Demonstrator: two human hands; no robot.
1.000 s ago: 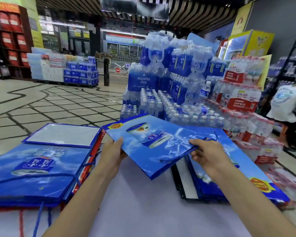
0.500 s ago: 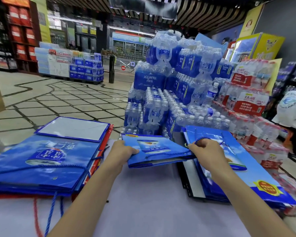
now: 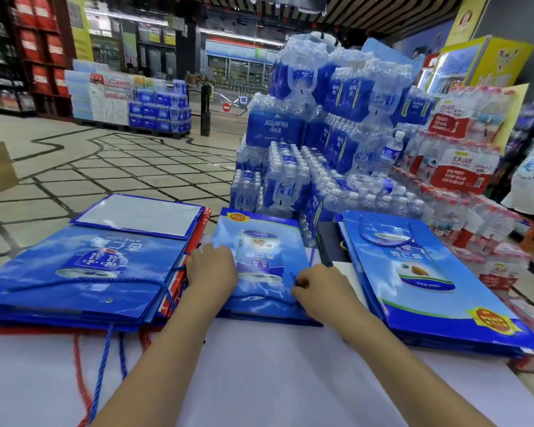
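Standing next to this person at the white surface point(image 3: 259, 380). Nearest thing is the folded blue gift bag point(image 3: 265, 241), lying flat on the surface right in front of them, print side up.

The left hand point(image 3: 211, 268) sits on the bag's left edge with the fingers bent down onto it. Honestly can't tell if that grip has hold of the edge or is just pressing. The right hand point(image 3: 321, 292) is at the bag's near right corner, its grip narrowed to a pinch on the blue rope handle point(image 3: 259, 296), which lies across the bag's near end.

Just left of the bag there's a stack of the same blue bags point(image 3: 74, 272), with red and blue cords point(image 3: 105, 365) dangling toward me. Just right of the bag is another stack point(image 3: 429, 282), angled a bit.

Behind the bag is a big pile of shrink-wrapped Aquafina water packs point(image 3: 278, 127), with red-label water packs point(image 3: 463, 171) next to those. Farther behind the bag, off to the left across the tiled floor point(image 3: 121, 167), is a pallet of more blue packs point(image 3: 161, 109).
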